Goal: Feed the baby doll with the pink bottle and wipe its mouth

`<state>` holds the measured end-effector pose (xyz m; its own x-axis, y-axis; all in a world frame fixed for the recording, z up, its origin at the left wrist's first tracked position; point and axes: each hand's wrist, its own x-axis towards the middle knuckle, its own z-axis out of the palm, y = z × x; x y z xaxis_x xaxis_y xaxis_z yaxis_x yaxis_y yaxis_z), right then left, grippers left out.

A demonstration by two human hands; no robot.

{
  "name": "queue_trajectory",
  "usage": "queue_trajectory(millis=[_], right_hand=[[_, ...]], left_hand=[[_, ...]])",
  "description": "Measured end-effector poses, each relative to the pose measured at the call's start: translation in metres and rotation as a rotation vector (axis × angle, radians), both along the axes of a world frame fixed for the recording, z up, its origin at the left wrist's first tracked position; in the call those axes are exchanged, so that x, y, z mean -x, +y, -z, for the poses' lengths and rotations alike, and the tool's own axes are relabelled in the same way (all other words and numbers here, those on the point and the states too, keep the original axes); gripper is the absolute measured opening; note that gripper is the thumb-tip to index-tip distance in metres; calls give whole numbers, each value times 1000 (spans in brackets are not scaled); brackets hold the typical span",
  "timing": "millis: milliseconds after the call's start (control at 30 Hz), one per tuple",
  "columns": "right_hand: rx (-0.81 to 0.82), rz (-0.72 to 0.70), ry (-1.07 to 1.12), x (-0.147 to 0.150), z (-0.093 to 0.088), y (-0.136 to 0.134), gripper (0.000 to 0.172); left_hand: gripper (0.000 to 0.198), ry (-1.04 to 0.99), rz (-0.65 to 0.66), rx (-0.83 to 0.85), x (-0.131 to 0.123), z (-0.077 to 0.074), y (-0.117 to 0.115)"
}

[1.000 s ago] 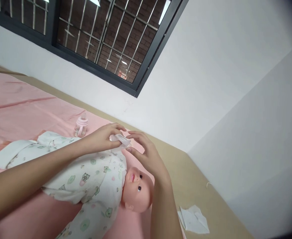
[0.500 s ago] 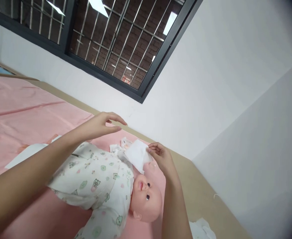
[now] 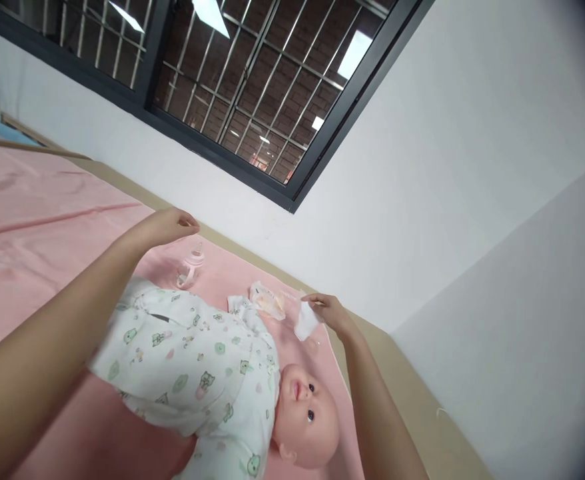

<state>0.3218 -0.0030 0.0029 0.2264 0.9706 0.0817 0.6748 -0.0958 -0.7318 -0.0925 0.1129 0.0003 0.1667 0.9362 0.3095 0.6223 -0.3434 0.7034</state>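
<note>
A baby doll (image 3: 302, 420) lies on its back in a white printed outfit (image 3: 197, 360), head toward the right. My right hand (image 3: 328, 312) pinches a white tissue (image 3: 306, 321) beyond the doll's head; it hangs down from the fingertips. To the left, my left hand (image 3: 170, 225) hovers with loosely bent fingers and a narrow gap at the thumb, nothing visible in it. Just below that hand is a clear baby bottle (image 3: 191, 267) with a pink collar and handle. A crumpled clear-and-orange wrapper (image 3: 268, 301) lies beside the doll's sleeve.
A pink sheet (image 3: 37, 220) covers most of the tan padded surface (image 3: 417, 400). Its far edge meets a white wall (image 3: 372, 227) with a dark-framed barred window (image 3: 252, 87). A small clear object (image 3: 312, 343) lies near the tissue.
My left hand has moved left, away from the tissue, and the bottle now shows below it. In my right hand the tissue has shifted right, uncovering the wrapper. The view has turned slightly.
</note>
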Motion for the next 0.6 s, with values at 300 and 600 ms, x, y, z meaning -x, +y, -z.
queue_trajectory(millis=[300,600], right_hand=[[5,-212,307,20,2,37,50],[195,-158,457,-5,42,31,51]], left_hand=[[48,122,-49,60,-1,2,2],[59,170,-52,117,-3,11,9]])
